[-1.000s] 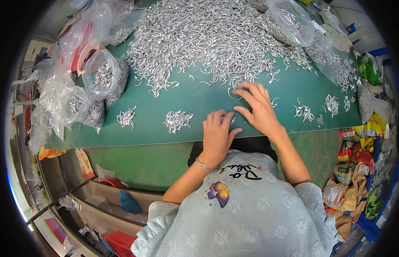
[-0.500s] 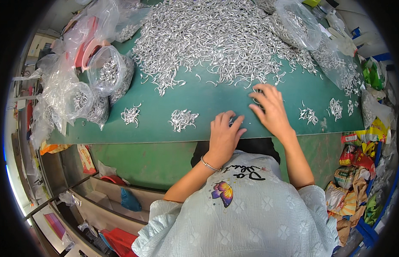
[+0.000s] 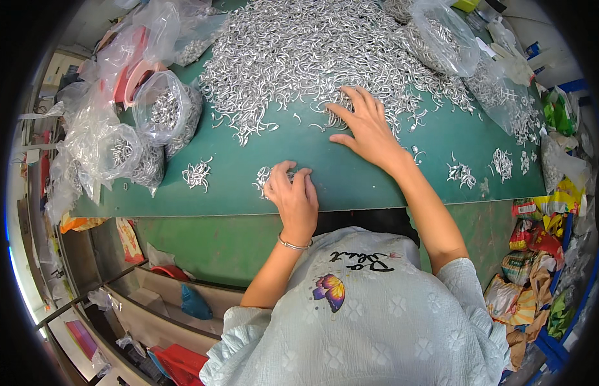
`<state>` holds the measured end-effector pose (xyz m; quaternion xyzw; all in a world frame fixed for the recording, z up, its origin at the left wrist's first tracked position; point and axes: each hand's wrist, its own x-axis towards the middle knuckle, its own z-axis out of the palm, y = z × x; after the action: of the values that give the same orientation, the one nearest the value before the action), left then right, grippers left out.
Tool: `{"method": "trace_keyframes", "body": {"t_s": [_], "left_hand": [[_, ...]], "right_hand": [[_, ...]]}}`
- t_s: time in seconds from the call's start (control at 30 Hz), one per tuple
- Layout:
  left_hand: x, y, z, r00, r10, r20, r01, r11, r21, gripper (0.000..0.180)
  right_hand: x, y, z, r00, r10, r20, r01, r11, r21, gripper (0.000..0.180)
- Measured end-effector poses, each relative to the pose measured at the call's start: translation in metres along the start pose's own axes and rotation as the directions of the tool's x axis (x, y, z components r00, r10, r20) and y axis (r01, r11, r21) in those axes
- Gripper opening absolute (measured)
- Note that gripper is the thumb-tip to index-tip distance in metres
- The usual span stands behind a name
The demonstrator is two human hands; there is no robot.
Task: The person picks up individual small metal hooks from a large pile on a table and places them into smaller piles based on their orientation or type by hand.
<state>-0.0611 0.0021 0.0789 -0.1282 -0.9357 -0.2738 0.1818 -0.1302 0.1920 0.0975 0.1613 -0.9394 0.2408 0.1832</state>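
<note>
Big heap of small curved silvery metal hooks [image 3: 325,45] fills the far half of the green table [image 3: 351,174]. Right hand [image 3: 367,128] lies flat, fingers spread, on its near edge. Left hand [image 3: 293,196] is curled over a small bunch [image 3: 266,177], probably gripping some. Three clear bags [image 3: 164,109] on the left hold more.

A green desk [image 3: 351,183] carries a broad heap of small curved silvery metal pieces [image 3: 312,51] across its far half. Smaller clusters of the same pieces [image 3: 196,174] lie near the front edge and toward the right [image 3: 460,172]. Clear plastic bags [image 3: 161,109] part-filled with pieces sit along the left side and at the far right [image 3: 441,38].
</note>
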Motion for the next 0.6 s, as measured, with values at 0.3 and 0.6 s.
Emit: {"method": "trace_keyframes", "body": {"t_s": [0.3, 0.6], "left_hand": [[-0.002, -0.004, 0.003, 0.993, -0.011, 0.12, 0.014, 1.0, -0.019, 0.011], [0.012, 0.011, 0.004, 0.992, 0.009, 0.129, 0.011, 0.988, -0.155, 0.03]], "right_hand": [[-0.034, 0.021, -0.021, 0.972, -0.142, 0.185, 0.135, 0.99, 0.049, 0.022], [-0.045, 0.046, -0.059, 0.914, 0.383, 0.132, -0.405, 0.86, 0.311, 0.042]]}}
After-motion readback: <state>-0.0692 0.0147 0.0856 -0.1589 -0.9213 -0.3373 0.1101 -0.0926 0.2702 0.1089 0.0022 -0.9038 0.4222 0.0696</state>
